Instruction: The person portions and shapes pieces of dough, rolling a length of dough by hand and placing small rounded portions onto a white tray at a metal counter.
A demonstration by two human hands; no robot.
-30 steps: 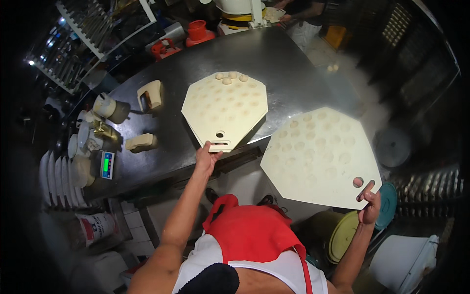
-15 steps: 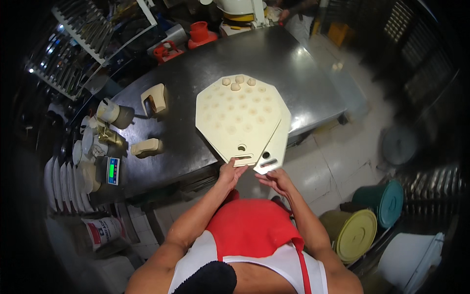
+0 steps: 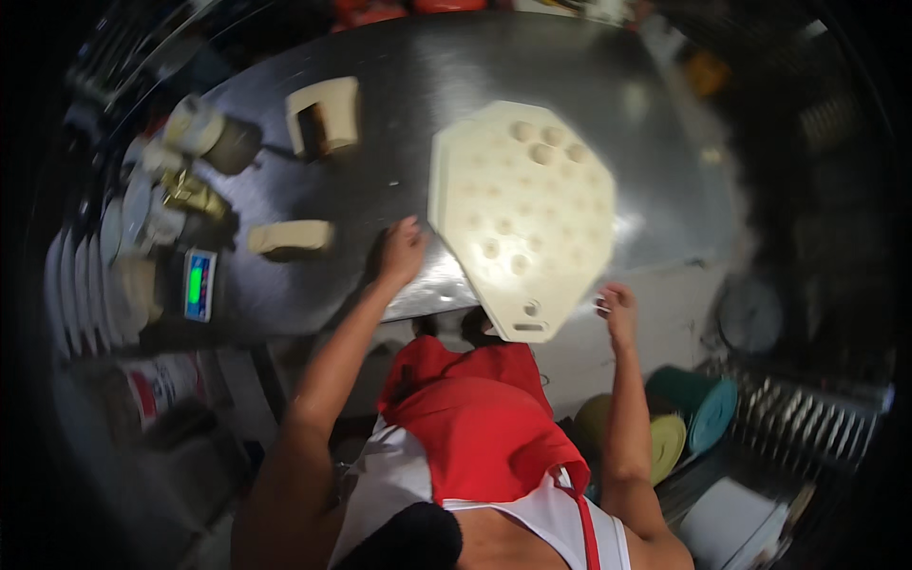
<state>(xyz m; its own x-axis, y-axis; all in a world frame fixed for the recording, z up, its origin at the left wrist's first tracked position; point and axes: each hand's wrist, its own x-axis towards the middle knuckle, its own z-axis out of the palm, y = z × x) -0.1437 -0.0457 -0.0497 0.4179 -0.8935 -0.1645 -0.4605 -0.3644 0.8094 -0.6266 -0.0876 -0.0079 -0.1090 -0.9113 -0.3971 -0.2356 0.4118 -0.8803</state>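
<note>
A cream many-sided board (image 3: 475,180) with shallow round dimples lies on the steel table, its handle end hanging past the near edge. What looks like a second board shows as a rim beneath its left side. Several small dough balls (image 3: 541,154) sit near its far end. My left hand (image 3: 406,252) is just left of the board, over the table, holding nothing, its fingers slightly bent and blurred. My right hand (image 3: 617,309) hovers right of the handle end, apart from the board, with loose, parted fingers and nothing in it.
On the table's left stand a pale block-shaped container with a dark opening (image 3: 337,104), a smaller pale block (image 3: 290,236), a digital scale (image 3: 199,285) and a cream pot (image 3: 195,125). Lidded yellow and teal bins (image 3: 712,415) stand on the floor at right.
Both hands have let go of the handle ends and moved apart. The two boards, fanned before, now lie stacked nearly in line. My view has shifted closer over the table.
</note>
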